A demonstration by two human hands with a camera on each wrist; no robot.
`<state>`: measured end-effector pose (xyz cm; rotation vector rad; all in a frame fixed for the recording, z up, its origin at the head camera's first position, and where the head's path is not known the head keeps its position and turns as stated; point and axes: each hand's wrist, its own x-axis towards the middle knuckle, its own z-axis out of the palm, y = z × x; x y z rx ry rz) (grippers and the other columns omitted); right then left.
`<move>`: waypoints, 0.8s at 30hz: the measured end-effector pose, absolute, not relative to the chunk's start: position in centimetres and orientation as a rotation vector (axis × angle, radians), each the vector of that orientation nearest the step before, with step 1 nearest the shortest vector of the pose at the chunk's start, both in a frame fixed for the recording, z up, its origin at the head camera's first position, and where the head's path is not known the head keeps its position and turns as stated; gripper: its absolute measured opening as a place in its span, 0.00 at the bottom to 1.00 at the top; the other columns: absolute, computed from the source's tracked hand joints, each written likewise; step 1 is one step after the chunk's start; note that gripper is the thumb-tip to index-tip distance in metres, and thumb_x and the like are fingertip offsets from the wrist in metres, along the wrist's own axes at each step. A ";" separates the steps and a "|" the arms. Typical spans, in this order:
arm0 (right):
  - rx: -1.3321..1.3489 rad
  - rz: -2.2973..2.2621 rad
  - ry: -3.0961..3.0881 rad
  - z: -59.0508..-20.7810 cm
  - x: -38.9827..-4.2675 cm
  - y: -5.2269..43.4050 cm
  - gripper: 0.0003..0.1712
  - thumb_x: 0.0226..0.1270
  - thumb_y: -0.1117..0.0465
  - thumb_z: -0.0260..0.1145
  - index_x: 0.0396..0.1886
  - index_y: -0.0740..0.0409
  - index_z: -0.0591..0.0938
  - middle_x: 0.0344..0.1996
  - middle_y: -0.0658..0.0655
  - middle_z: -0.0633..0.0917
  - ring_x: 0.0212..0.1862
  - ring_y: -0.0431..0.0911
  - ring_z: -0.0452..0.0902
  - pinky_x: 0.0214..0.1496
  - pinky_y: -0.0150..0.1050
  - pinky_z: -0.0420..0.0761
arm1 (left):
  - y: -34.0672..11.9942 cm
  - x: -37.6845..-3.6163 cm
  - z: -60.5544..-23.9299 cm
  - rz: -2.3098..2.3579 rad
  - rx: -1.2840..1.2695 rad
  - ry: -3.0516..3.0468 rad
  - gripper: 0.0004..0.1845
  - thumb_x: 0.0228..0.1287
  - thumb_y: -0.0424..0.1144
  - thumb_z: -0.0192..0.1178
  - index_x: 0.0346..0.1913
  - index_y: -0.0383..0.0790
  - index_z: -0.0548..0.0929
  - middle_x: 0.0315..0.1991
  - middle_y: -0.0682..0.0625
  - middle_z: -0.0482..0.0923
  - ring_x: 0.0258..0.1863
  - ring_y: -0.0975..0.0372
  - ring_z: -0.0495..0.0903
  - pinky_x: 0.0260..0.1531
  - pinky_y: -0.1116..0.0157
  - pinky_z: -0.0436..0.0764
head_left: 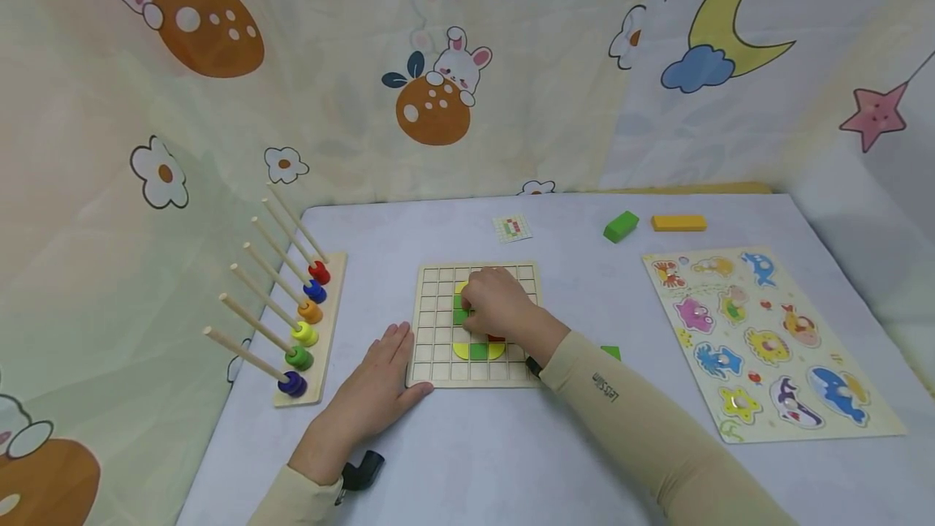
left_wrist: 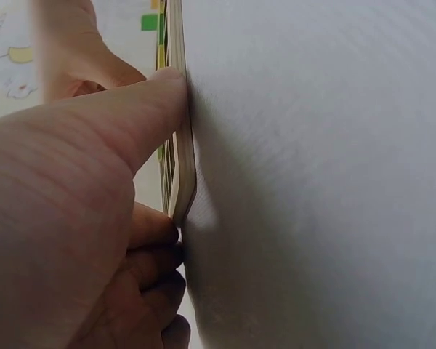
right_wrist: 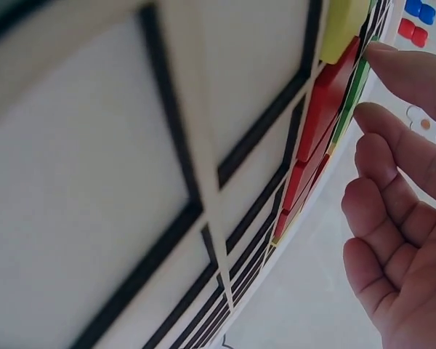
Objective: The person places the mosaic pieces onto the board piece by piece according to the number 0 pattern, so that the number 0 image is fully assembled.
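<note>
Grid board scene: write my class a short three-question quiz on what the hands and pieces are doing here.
1. True or false: the left hand rests flat against the grid board's left edge.
2. Which hand is over the coloured pieces on the board? A) left hand B) right hand C) neither
3. Fill in: the loose green block at the table's far side lies beside a ___ block.

Key: 1 true; 2 B; 3 orange.

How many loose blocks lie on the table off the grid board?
3: a green block and an orange bar at the far edge, another green piece beside the right sleeve; more may be hidden.
</note>
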<state>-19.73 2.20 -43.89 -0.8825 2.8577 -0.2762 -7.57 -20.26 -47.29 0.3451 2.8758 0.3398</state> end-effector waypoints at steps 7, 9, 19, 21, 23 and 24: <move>-0.885 -0.301 2.835 -43.8 -19.7 2.3 0.05 0.62 0.53 0.77 0.33 0.48 0.93 0.34 0.45 0.85 0.45 0.45 0.76 0.57 0.45 0.77 | -20.3 -7.6 -47.2 0.336 0.354 2.885 0.53 0.69 0.64 0.63 0.84 0.37 0.54 0.87 0.43 0.47 0.87 0.49 0.46 0.83 0.47 0.56; -0.888 -0.326 2.826 -43.7 -19.7 2.6 0.04 0.63 0.54 0.76 0.34 0.48 0.93 0.35 0.45 0.85 0.44 0.44 0.76 0.56 0.44 0.77 | -20.3 -7.6 -47.2 0.338 0.357 2.887 0.52 0.69 0.64 0.64 0.84 0.37 0.55 0.87 0.43 0.47 0.87 0.49 0.46 0.83 0.47 0.57; -0.816 -0.388 2.878 -42.4 -18.9 6.2 0.10 0.65 0.52 0.76 0.43 0.48 0.94 0.36 0.48 0.87 0.42 0.43 0.74 0.54 0.43 0.77 | -20.1 -7.5 -47.1 0.363 0.351 2.885 0.53 0.68 0.64 0.65 0.83 0.37 0.55 0.86 0.43 0.48 0.87 0.49 0.46 0.83 0.46 0.56; -0.803 -0.402 2.890 -42.0 -18.6 7.0 0.11 0.65 0.52 0.76 0.44 0.49 0.94 0.38 0.49 0.87 0.42 0.43 0.75 0.55 0.44 0.78 | -20.1 -7.4 -47.2 0.360 0.348 2.885 0.53 0.68 0.63 0.65 0.83 0.37 0.55 0.86 0.42 0.48 0.87 0.49 0.46 0.83 0.46 0.56; -0.799 -0.414 2.909 -41.6 -18.3 7.9 0.11 0.64 0.53 0.77 0.44 0.50 0.94 0.38 0.50 0.88 0.43 0.44 0.76 0.55 0.45 0.78 | -20.2 -7.4 -47.2 0.347 0.340 2.880 0.53 0.68 0.64 0.64 0.84 0.37 0.54 0.86 0.43 0.47 0.87 0.49 0.46 0.84 0.46 0.55; -0.793 -0.421 2.918 -41.4 -18.2 8.3 0.11 0.64 0.53 0.77 0.44 0.51 0.94 0.38 0.50 0.88 0.43 0.44 0.77 0.54 0.46 0.79 | -20.2 -7.4 -47.2 0.341 0.332 2.876 0.53 0.69 0.65 0.64 0.84 0.38 0.54 0.87 0.43 0.46 0.87 0.50 0.45 0.84 0.47 0.55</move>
